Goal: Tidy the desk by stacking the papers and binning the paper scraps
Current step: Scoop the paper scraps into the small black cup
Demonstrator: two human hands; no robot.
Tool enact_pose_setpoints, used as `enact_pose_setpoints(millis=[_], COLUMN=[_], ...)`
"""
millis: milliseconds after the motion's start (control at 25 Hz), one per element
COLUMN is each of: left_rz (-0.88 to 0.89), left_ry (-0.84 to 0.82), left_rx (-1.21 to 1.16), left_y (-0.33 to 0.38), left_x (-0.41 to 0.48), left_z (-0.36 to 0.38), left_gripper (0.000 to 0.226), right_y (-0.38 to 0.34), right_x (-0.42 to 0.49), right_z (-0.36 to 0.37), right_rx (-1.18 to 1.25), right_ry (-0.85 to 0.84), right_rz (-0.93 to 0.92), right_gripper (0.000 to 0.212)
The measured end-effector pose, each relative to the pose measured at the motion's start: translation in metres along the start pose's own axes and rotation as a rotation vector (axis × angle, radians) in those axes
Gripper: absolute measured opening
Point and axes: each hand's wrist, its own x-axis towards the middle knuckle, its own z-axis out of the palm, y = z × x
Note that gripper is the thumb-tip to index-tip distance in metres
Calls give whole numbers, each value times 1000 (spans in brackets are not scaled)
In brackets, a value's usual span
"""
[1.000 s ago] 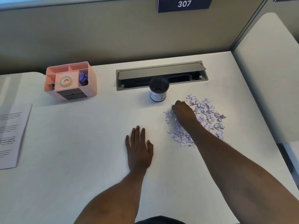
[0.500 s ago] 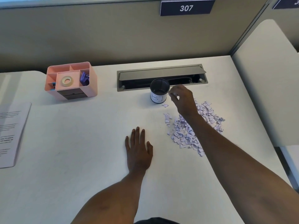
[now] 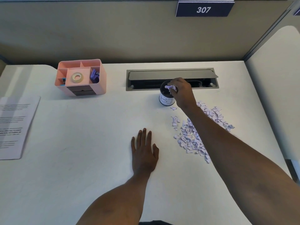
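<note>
A small black mesh bin (image 3: 165,99) with a white label stands in front of the cable tray. My right hand (image 3: 182,93) hovers over the bin's mouth and pinches a clump of pale purple paper scraps (image 3: 170,87). The main heap of scraps (image 3: 193,137) lies on the white desk (image 3: 81,176) to the right, under my right forearm, and one loose scrap (image 3: 173,108) sits by the bin's base. My left hand (image 3: 144,151) rests flat on the desk with straight fingers. A printed sheet of paper (image 3: 14,127) lies at the desk's left edge.
A pink desk organiser (image 3: 97,78) with a tape roll and clips stands at the back left. The grey cable tray (image 3: 172,75) is open behind the bin. A beige partition with a "307" sign (image 3: 203,9) closes the back; a second desk adjoins on the right.
My right hand lifted a pinch of scraps from the heap and carried it up and left to above the bin. The left hand has stayed flat on the desk.
</note>
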Motion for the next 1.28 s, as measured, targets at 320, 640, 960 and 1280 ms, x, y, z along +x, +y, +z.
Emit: enact_pose_setpoints(millis=[320, 640, 960, 1280], left_rz=[-4, 1, -4, -1], left_ry=[-7, 15, 9, 2], left_rx=[-2, 2, 25, 20], left_y=[1, 2, 1, 2], left_x=[0, 0, -1, -1], left_z=[-1, -2, -1, -1], left_gripper=[61, 61, 60, 60], right_y=[17, 41, 46, 90], right_x=[-25, -104, -112, -81], right_z=[-1, 28, 18, -29], right_rx=[26, -156, -250, -334], right_ry=[236, -142, -353, -84], right_rz=[109, 253, 10, 287], right_gripper=[15, 38, 25, 35])
